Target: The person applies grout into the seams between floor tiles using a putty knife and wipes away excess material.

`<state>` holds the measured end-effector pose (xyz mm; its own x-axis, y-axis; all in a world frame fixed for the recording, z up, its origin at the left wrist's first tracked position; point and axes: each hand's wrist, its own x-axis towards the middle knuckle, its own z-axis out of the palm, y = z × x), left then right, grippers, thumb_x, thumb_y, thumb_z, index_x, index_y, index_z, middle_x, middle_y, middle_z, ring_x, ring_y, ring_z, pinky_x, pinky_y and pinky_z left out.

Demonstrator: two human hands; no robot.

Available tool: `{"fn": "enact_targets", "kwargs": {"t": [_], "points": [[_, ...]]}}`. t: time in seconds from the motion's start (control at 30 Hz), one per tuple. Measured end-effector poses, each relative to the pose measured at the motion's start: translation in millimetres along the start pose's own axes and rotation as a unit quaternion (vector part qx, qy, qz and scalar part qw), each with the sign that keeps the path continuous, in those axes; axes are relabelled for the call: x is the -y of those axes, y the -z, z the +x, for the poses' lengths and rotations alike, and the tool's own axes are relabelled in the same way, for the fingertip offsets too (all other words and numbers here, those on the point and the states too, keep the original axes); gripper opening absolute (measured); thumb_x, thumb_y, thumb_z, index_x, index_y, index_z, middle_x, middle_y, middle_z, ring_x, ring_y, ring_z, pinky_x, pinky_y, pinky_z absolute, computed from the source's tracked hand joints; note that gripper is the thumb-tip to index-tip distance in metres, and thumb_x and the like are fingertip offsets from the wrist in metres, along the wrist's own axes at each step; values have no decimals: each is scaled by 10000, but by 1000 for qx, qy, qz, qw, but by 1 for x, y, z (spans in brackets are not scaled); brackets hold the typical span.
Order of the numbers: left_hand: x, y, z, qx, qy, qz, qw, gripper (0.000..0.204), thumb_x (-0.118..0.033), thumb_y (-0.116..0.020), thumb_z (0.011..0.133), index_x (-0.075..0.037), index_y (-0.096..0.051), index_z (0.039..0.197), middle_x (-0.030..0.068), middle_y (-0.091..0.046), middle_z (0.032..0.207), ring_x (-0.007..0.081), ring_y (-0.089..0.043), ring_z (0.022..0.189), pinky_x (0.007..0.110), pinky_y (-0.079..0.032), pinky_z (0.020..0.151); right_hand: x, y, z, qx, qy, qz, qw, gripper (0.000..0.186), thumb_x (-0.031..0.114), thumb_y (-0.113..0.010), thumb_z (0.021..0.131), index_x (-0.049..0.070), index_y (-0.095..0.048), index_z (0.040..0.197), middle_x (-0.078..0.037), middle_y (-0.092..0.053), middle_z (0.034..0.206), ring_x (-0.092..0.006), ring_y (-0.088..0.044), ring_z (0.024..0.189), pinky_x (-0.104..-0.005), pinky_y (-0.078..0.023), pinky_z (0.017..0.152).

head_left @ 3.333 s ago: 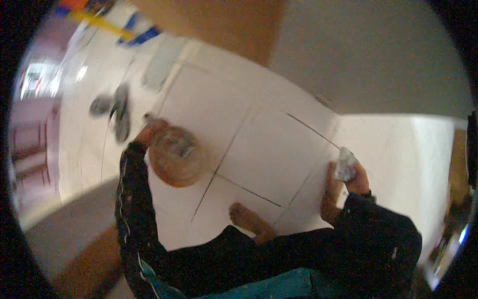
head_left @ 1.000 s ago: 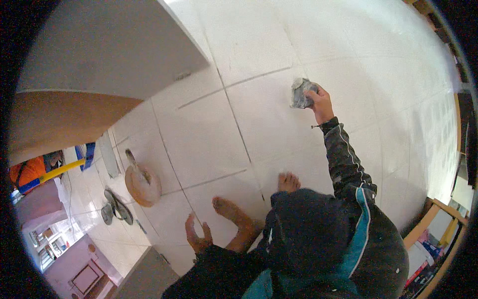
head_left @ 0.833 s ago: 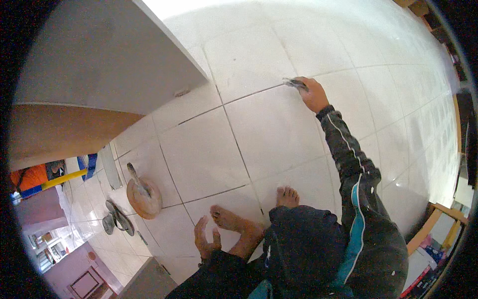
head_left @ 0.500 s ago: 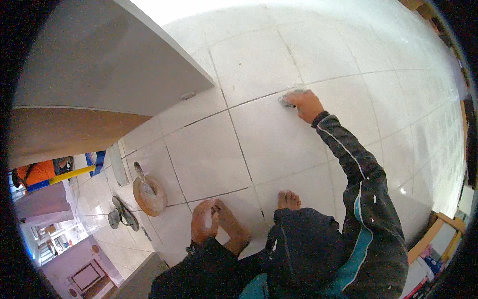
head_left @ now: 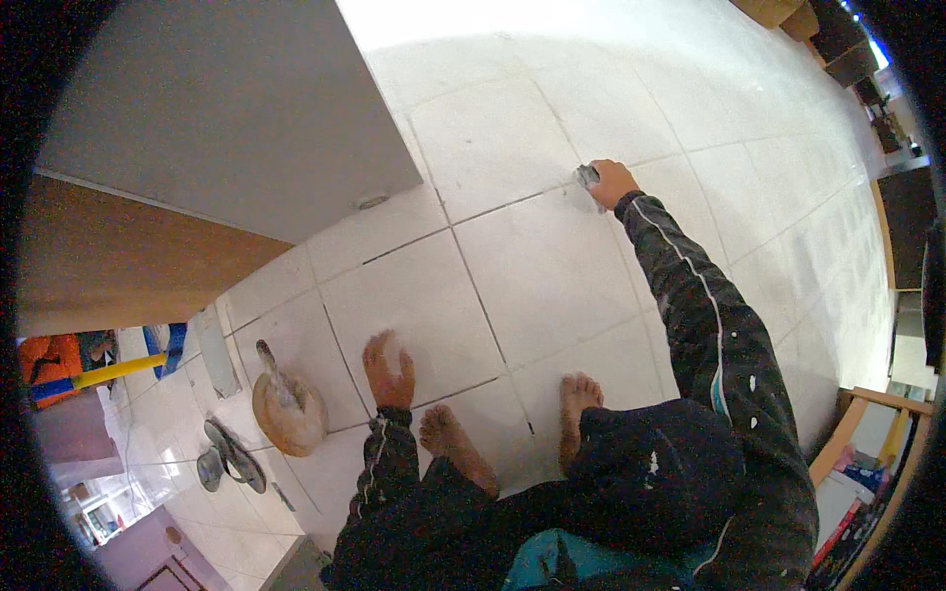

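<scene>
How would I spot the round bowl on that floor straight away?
On the white tiled floor, look just left of the person's left hand. There sits a tan bowl with a handled tool lying in it. Its round shape sets it apart from the dark sandals farther left.

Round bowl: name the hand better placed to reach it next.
Probably left: the left hand looks empty and is nearer the bowl; the right hand, farther away, holds a grey item.

head view | text: none legible | labels, brands: none legible | numbers, signs: none legible
</scene>
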<state>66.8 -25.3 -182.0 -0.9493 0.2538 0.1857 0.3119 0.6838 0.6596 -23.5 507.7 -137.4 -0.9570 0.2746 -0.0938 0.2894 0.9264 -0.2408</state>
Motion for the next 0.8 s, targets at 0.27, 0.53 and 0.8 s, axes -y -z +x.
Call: {"fn": "enact_targets", "kwargs": {"t": [0.27, 0.53, 0.8], "points": [[23, -26, 40, -21, -27, 135, 990, 381, -207, -609, 852, -79, -574, 1208, 143, -458, 1398, 377, -327, 1372, 542, -229, 1133, 88, -16, -7, -32, -62, -73, 995, 239, 178, -608, 786, 117, -648, 1013, -161, -691, 899, -364, -671, 882, -474, -541, 780], [23, -21, 47, 2, -17, 144, 989, 381, -240, -618, 849, -100, -574, 1201, 114, -456, 1408, 360, -329, 1380, 536, -218, 1141, 180, -34, -59, 100, 84, -28, 991, 350, 128, -622, 737, 189, -639, 1081, -135, -686, 854, -328, -673, 846, -472, -529, 726], [23, -19, 48, -20, -22, 142, 989, 378, -240, -613, 857, -96, -567, 1203, 113, -465, 1404, 375, -344, 1371, 541, -240, 1133, 124, -9, -17, 67, 86, 53, 993, 465, 54, -531, 791, 287, -665, 1171, -60, -690, 1115, -303, -648, 1020, -439, -543, 815]]}}
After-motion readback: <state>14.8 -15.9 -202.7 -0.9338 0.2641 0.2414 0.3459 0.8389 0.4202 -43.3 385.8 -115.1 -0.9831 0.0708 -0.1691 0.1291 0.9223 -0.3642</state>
